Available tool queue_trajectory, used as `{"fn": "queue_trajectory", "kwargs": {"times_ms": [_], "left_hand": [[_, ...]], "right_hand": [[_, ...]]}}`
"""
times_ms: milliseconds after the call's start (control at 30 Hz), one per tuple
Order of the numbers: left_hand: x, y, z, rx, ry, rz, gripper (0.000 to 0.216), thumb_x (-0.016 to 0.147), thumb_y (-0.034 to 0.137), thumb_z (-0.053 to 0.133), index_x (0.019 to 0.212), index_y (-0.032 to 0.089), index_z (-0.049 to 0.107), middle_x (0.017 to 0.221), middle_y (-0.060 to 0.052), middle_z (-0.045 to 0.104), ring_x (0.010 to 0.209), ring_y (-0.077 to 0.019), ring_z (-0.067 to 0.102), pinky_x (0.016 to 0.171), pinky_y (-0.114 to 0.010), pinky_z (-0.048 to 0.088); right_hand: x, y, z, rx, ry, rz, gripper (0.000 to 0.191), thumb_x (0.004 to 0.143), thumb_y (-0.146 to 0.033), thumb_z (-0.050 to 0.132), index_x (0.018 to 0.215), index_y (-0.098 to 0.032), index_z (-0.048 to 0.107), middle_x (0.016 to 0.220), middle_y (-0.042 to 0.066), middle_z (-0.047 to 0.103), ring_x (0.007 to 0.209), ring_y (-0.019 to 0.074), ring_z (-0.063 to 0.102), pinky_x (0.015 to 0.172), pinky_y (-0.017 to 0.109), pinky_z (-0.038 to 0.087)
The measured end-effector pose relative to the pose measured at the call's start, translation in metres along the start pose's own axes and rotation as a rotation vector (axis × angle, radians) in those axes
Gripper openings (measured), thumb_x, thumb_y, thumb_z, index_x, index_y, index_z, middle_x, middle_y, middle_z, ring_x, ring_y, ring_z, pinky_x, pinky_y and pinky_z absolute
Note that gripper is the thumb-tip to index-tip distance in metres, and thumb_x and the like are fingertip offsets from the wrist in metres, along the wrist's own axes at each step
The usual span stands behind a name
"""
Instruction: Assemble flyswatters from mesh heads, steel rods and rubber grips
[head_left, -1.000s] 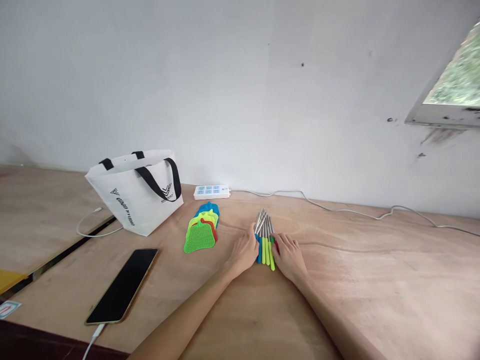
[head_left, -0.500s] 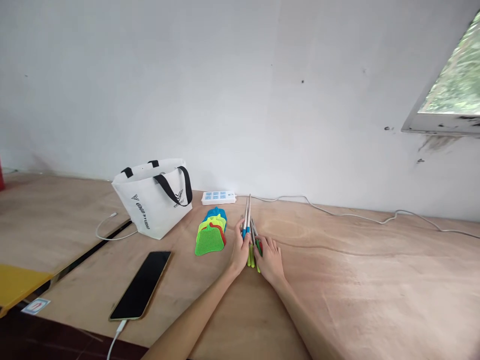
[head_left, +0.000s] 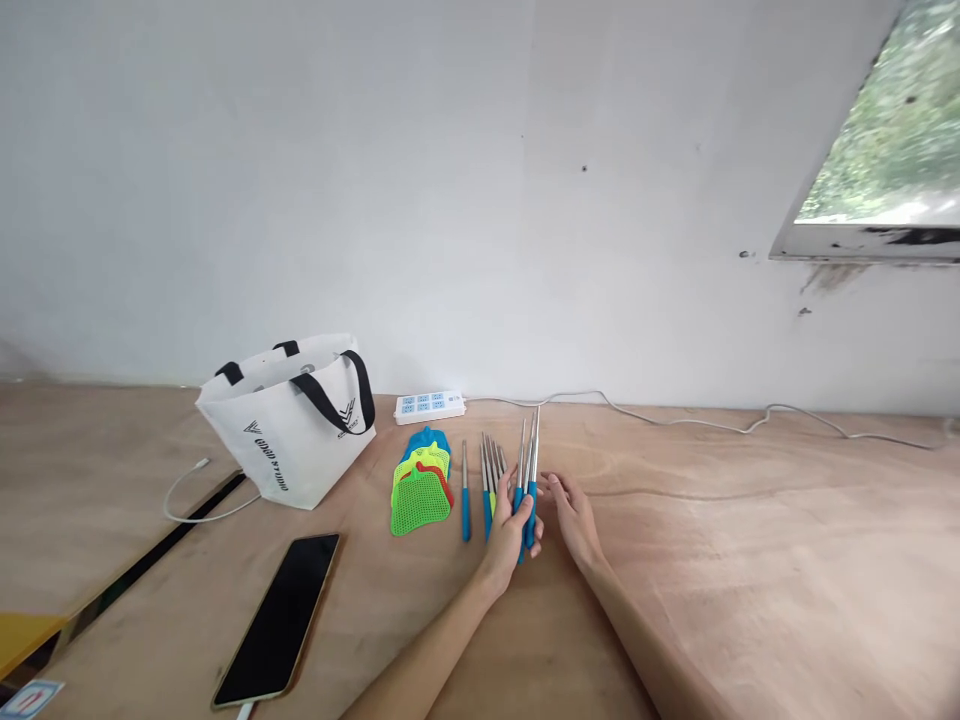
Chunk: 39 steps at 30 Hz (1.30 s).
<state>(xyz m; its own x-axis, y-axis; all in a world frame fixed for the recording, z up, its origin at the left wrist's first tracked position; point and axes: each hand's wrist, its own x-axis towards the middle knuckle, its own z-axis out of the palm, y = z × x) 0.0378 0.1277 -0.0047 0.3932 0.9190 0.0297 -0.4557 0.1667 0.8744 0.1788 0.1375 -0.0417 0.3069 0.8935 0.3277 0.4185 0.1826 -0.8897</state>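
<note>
My left hand (head_left: 508, 540) is closed around several blue-handled metal fly swatter rods (head_left: 531, 510), their silver shafts pointing away from me. To the right, my right hand (head_left: 576, 520) is open, its fingers apart and holding nothing. More metal rods (head_left: 491, 462) with blue and yellow-green grips lie side by side just left of the held ones, partly hidden by my left hand. A single blue-handled rod (head_left: 466, 510) lies apart on the table. Left of it, overlapping mesh fly swatter heads (head_left: 421, 500) in green, red, yellow and blue form a stack.
A white tote bag (head_left: 289, 440) with black handles stands at the left. A phone (head_left: 281, 615) lies in front of it. Against the wall is a power strip (head_left: 430, 406), whose cable (head_left: 675, 428) runs right along the wooden table (head_left: 750, 560).
My left hand has moved slightly right and now holds several blue-handled rods. My right hand has come away from the rods. A blue rod and others now lie spread to the left.
</note>
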Motion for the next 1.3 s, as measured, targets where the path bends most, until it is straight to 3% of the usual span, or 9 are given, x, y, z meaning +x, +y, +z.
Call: {"fn": "queue_trajectory", "kwargs": {"times_ms": [167,267,433,567,667,733,900,1067,1300], "left_hand": [[-0.001,-0.001,0.001,-0.019,0.013,-0.013,0.074,0.080,0.044,0.074,0.145,0.035,0.041,0.105,-0.001,0.062,0.047,-0.0047,0.049,0.033,-0.015,0.030],[-0.001,-0.003,0.001,0.013,0.057,-0.007,0.073,0.081,0.051,0.073,0.144,0.034,0.041,0.092,0.003,0.059,0.044,-0.0040,0.044,0.032,-0.014,0.026],[-0.005,0.000,0.003,0.180,0.051,0.039,0.069,0.083,0.055,0.072,0.142,0.036,0.041,0.093,0.003,0.056,0.043,-0.0029,0.040,0.031,-0.013,0.024],[-0.005,0.004,0.010,0.293,-0.004,-0.047,0.061,0.085,0.054,0.070,0.138,0.036,0.046,0.098,0.002,0.057,0.043,-0.0014,0.042,0.033,-0.012,0.021],[-0.001,-0.003,0.023,0.329,-0.030,-0.126,0.059,0.086,0.052,0.069,0.137,0.035,0.044,0.096,0.002,0.059,0.043,-0.0018,0.042,0.034,-0.013,0.022],[0.003,-0.014,0.035,0.320,-0.012,-0.181,0.061,0.086,0.052,0.070,0.136,0.031,0.041,0.091,0.003,0.059,0.043,-0.0031,0.043,0.036,-0.013,0.026],[0.016,-0.037,0.054,0.234,-0.104,-0.260,0.065,0.086,0.050,0.071,0.138,0.025,0.040,0.077,0.004,0.057,0.047,-0.0070,0.050,0.042,-0.016,0.033],[0.020,-0.040,0.046,0.244,-0.239,-0.237,0.069,0.085,0.051,0.072,0.140,0.025,0.041,0.073,0.005,0.057,0.047,-0.0095,0.053,0.043,-0.018,0.037],[0.018,-0.049,0.041,0.254,-0.129,-0.182,0.063,0.082,0.056,0.073,0.131,0.026,0.050,0.065,0.004,0.056,0.048,-0.0142,0.057,0.043,-0.021,0.036]], "right_hand": [[-0.008,-0.007,0.004,-0.067,-0.119,-0.107,0.031,0.091,-0.033,0.055,0.115,-0.025,0.072,0.134,0.010,0.067,0.132,0.0266,0.054,0.118,0.048,0.030],[-0.012,-0.012,0.004,0.000,-0.245,-0.114,0.026,0.087,-0.028,0.059,0.108,-0.027,0.074,0.127,0.007,0.071,0.130,0.0260,0.056,0.123,0.052,0.017],[-0.003,-0.012,-0.005,0.237,-0.165,-0.008,0.043,0.099,-0.051,0.042,0.122,-0.026,0.068,0.123,0.008,0.073,0.117,0.0251,0.065,0.110,0.044,0.041],[0.007,-0.008,-0.009,0.465,-0.115,0.101,0.067,0.096,-0.071,0.034,0.125,-0.020,0.066,0.115,0.011,0.074,0.102,0.0248,0.071,0.084,0.036,0.056],[0.013,-0.002,-0.008,0.602,-0.084,0.204,0.071,0.089,-0.077,0.043,0.123,-0.018,0.064,0.098,0.009,0.077,0.071,0.0210,0.070,0.052,0.028,0.050],[0.016,0.002,-0.010,0.680,-0.058,0.266,0.068,0.086,-0.076,0.049,0.120,-0.018,0.062,0.089,0.007,0.076,0.059,0.0189,0.067,0.042,0.026,0.043],[0.025,0.010,-0.030,0.809,0.023,0.359,0.062,0.081,-0.074,0.056,0.116,-0.022,0.058,0.075,0.001,0.073,0.064,0.0219,0.071,0.048,0.030,0.051],[0.027,0.008,-0.045,0.831,0.064,0.350,0.066,0.080,-0.077,0.059,0.118,-0.023,0.057,0.063,-0.005,0.066,0.057,0.0197,0.068,0.054,0.032,0.055],[0.020,0.005,-0.036,0.781,0.083,0.310,0.063,0.072,-0.073,0.072,0.104,-0.020,0.065,0.074,0.003,0.075,0.065,0.0204,0.071,0.058,0.030,0.054]]}}
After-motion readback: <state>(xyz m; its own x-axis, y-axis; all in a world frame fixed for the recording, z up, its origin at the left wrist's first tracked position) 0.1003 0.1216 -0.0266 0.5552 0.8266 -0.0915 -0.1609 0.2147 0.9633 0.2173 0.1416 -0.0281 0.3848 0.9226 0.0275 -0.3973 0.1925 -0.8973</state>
